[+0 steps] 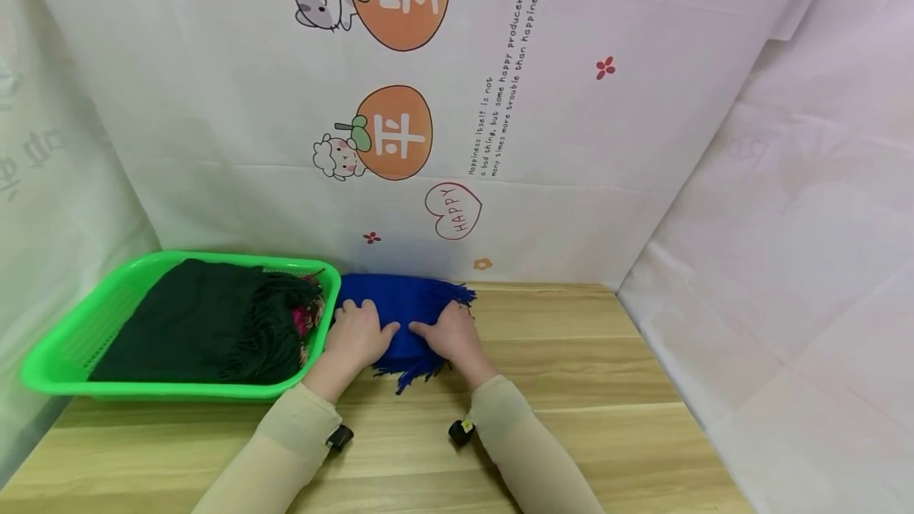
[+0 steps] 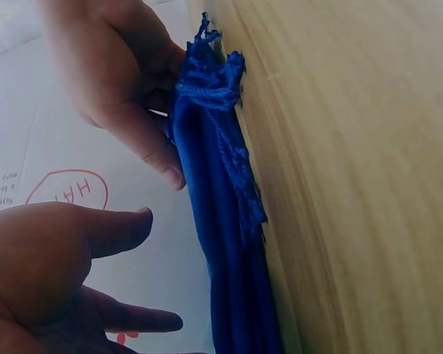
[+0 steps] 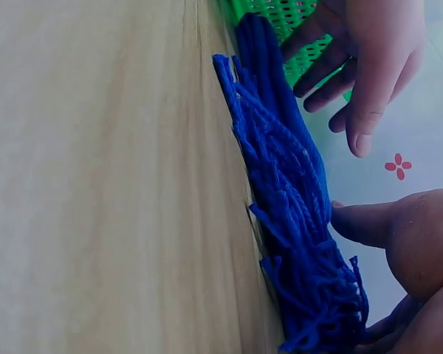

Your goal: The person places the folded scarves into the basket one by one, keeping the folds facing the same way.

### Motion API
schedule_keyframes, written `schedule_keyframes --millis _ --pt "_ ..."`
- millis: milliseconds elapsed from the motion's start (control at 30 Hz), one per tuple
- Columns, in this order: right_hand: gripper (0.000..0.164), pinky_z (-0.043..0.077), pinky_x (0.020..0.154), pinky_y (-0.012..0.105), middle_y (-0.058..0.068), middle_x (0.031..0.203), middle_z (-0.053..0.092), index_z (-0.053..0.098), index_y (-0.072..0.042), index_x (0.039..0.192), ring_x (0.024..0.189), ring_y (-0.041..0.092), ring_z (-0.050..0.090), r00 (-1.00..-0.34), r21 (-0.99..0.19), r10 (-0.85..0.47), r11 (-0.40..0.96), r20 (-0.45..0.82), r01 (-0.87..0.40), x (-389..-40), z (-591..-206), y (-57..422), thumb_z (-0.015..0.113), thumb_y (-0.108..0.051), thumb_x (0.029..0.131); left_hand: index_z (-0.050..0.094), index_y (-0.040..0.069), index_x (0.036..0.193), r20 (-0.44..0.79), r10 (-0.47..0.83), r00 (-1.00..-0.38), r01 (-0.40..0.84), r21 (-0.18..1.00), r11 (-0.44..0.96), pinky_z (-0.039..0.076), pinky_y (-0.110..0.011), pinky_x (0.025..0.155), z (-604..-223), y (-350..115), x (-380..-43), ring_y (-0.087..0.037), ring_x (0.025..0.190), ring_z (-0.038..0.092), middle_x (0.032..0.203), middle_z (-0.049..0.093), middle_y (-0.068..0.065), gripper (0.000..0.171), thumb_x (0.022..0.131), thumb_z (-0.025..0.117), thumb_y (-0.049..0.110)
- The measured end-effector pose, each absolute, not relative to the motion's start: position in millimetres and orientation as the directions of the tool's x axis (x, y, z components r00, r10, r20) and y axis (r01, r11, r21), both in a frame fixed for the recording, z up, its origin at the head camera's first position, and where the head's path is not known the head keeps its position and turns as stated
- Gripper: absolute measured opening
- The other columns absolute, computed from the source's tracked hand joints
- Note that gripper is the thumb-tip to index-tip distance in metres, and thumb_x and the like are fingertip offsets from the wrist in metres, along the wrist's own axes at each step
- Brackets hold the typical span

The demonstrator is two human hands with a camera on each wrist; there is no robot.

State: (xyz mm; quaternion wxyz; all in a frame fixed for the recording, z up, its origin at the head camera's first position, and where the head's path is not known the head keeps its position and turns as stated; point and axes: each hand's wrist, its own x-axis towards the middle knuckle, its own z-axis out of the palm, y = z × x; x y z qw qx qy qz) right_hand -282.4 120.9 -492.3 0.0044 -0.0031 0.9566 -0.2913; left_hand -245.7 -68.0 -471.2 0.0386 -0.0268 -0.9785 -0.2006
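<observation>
A folded blue scarf [image 1: 401,304] with knotted fringe lies on the table beside the basket. Its stacked folds [image 2: 218,221] and loose tassels [image 3: 280,169] show from the side in both wrist views. My left hand [image 1: 359,333] is over the scarf's left part, next to the basket rim. Its thumb and fingers are extended, apart from the cloth, in the left wrist view. My right hand [image 1: 455,333] rests on the scarf's right, fringed end, thumb stretched toward the left hand. In the right wrist view that thumb [image 3: 362,221] touches the cloth; the other fingers are partly hidden.
A green plastic basket [image 1: 64,363] stands on the left of the wooden table [image 1: 557,435]. Inside lies a folded dark green fringed scarf [image 1: 186,324], with a pink and red patterned fabric [image 1: 309,316] beside it. White printed cloth walls [image 1: 557,220] enclose the table.
</observation>
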Motion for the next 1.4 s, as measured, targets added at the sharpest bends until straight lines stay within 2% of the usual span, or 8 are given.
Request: schedule_keyframes --millis 233,433,567,900,1100,1400 --pt "0.100 0.054 0.113 0.059 0.036 0.163 0.048 0.042 0.016 0.161 0.142 0.050 0.059 -0.998 -0.609 -0.021 0.793 -0.059 0.019 -285 -493 119 0.082 -0.053 0.101 0.061 -0.015 0.137 0.071 0.046 -0.996 0.070 0.388 0.919 0.056 -0.065 0.103 -472 -68 -248 -0.060 0.127 0.058 0.139 0.055 -0.045 0.066 0.110 0.071 0.045" --pt "0.106 0.051 0.117 0.058 0.034 0.167 0.044 0.034 0.015 0.165 0.146 0.049 0.055 -0.997 -0.617 -0.002 0.786 -0.077 0.046 -286 -495 115 0.085 -0.049 0.099 0.061 -0.015 0.137 0.057 0.044 -0.997 0.063 0.380 0.923 0.055 -0.065 0.103 -472 -67 -248 -0.060 0.128 0.057 0.140 0.054 -0.044 0.066 0.110 0.071 0.045" --pt "0.103 0.050 0.118 0.058 0.033 0.168 0.045 0.035 0.015 0.166 0.147 0.048 0.055 -0.998 -0.629 0.001 0.776 -0.064 0.041 -285 -495 114 0.087 -0.044 0.099 0.060 -0.015 0.138 0.051 0.047 -0.998 0.063 0.370 0.927 0.055 -0.066 0.104 -472 -66 -249 -0.060 0.129 0.056 0.141 0.054 -0.045 0.067 0.110 0.070 0.045" --pt "0.094 0.050 0.118 0.058 0.033 0.164 0.049 0.035 0.014 0.165 0.147 0.049 0.055 -0.999 -0.637 -0.002 0.770 -0.046 0.028 -285 -497 114 0.084 -0.037 0.103 0.062 -0.015 0.135 0.042 0.051 -0.998 0.063 0.358 0.932 0.054 -0.065 0.105 -472 -65 -248 -0.060 0.127 0.056 0.138 0.055 -0.044 0.066 0.110 0.071 0.046" --pt "0.094 0.050 0.117 0.059 0.034 0.162 0.052 0.034 0.015 0.166 0.145 0.049 0.056 -0.999 -0.629 0.006 0.776 -0.040 0.030 -284 -495 119 0.084 -0.035 0.103 0.062 -0.014 0.134 0.038 0.052 -0.998 0.062 0.354 0.933 0.053 -0.065 0.106 -473 -65 -248 -0.059 0.127 0.057 0.138 0.055 -0.043 0.065 0.110 0.071 0.046" --pt "0.093 0.050 0.117 0.058 0.034 0.162 0.051 0.034 0.015 0.165 0.145 0.049 0.056 -0.999 -0.606 -0.004 0.795 -0.044 0.023 -282 -498 129 0.084 -0.034 0.104 0.059 -0.018 0.138 0.027 0.056 -0.998 0.062 0.316 0.947 0.051 -0.066 0.109 -476 -67 -246 -0.061 0.127 0.056 0.139 0.055 -0.045 0.066 0.110 0.072 0.040"
